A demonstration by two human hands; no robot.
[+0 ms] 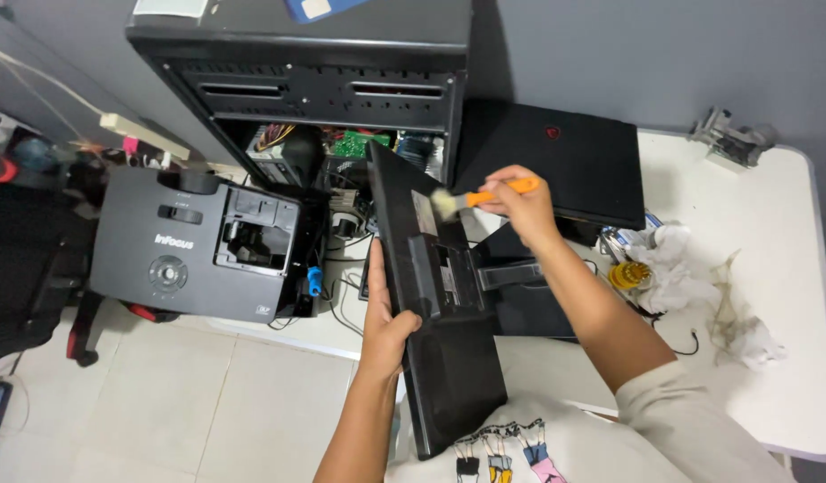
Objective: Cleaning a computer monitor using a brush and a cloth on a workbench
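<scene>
**Brush working across the back of a black monitor**

A flat black monitor point(435, 313) is standing on edge in the centre of the frame, tilting slightly, its back panel facing right. The panel is showing a raised rectangular mount and a pale label near the top. Its lower corner is reaching down to the bottom centre of the frame, close to the person's printed shirt.

The left hand point(386, 317) is gripping the monitor's left edge at mid-height, fingers wrapping round the rim and thumb pressing on the back. The right hand point(518, 207) is hovering to the upper right of the panel, closing around the orange handle of a small brush point(480, 197). The pale bristles are touching the panel near its upper edge, just beside the label.

Behind the monitor, at the top centre, an open black computer case point(324, 80) is showing its boards and cables. A black projector point(194, 246) is sitting at centre left. A closed black laptop point(556, 152) is lying on the white table point(779, 233) at the upper right, with crumpled tissues point(677, 259) near it.
</scene>
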